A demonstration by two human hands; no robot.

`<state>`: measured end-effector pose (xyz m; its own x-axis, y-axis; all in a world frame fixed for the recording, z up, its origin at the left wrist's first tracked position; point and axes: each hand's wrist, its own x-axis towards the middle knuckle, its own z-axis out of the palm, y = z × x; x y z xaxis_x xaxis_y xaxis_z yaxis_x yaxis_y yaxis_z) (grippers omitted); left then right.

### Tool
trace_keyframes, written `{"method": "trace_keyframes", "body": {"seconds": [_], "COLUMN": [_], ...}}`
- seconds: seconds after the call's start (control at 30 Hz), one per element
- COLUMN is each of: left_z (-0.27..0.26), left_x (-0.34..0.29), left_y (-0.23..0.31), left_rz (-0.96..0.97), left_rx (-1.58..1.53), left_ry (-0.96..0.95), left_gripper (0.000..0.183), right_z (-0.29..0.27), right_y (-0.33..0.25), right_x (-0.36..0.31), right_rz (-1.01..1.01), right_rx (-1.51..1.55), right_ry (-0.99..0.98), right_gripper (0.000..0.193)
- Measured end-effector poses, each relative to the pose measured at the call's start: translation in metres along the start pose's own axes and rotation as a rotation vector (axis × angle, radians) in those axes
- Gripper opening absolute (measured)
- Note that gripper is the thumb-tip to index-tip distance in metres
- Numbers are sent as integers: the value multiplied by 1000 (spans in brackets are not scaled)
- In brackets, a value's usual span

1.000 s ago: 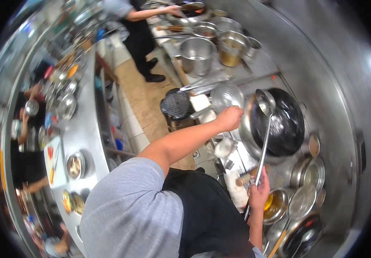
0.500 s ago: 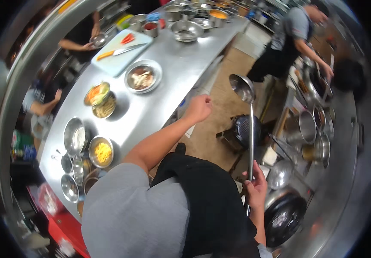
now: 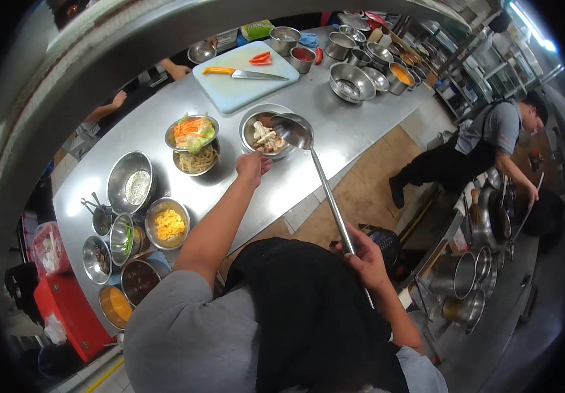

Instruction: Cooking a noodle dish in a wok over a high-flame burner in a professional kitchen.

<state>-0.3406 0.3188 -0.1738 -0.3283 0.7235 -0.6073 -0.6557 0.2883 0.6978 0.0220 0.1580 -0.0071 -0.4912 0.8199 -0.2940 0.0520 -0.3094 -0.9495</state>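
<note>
In my right hand (image 3: pixel 366 261), fingers wrapped round its long handle, is a steel ladle (image 3: pixel 324 177). The head of the ladle hangs over the right side of a steel bowl (image 3: pixel 244 139) with pale sliced pieces and darker food inside, covering part of it. My left hand (image 3: pixel 252 168) reaches to that bowl's near edge, fingers partly curled and apart, with nothing visible in them. Whether it touches the rim I cannot tell. Left of it sit a bowl of shredded carrot and lettuce (image 3: pixel 194 133) and a bowl of noodles (image 3: pixel 197 161).
Beyond the bowl lies a cutting board (image 3: pixel 230 98) with an orange-handled knife (image 3: pixel 246 73). A bowl of yellow egg-like food (image 3: pixel 168 224) and several other bowls stand at the table's left end. At right, a co-worker (image 3: pixel 492 134) works beside pots (image 3: pixel 453 272).
My view has turned toward the table. Both hands have come round with it; the left has moved to the bowl, and the ladle's head has swung from above the floor to over that bowl.
</note>
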Motion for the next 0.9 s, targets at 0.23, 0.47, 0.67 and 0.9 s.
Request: {"method": "trace_keyframes", "body": {"seconds": [0.23, 0.47, 0.67, 0.9], "left_z": [22, 29, 39, 108], "left_x": [2, 21, 7, -33], "left_y": [20, 28, 25, -9], "left_rz": [47, 53, 375, 412], "left_rx": [183, 301, 460, 623], "left_ry": [170, 229, 189, -199], "left_gripper": [23, 16, 21, 22], "right_z": [-4, -9, -4, 9], "right_y": [-9, -4, 6, 26], "right_x": [20, 10, -3, -77], "right_rz": [18, 3, -18, -141], "right_rx": [44, 80, 189, 359], "right_ry": [-2, 41, 66, 255], "right_gripper": [71, 74, 76, 77]}}
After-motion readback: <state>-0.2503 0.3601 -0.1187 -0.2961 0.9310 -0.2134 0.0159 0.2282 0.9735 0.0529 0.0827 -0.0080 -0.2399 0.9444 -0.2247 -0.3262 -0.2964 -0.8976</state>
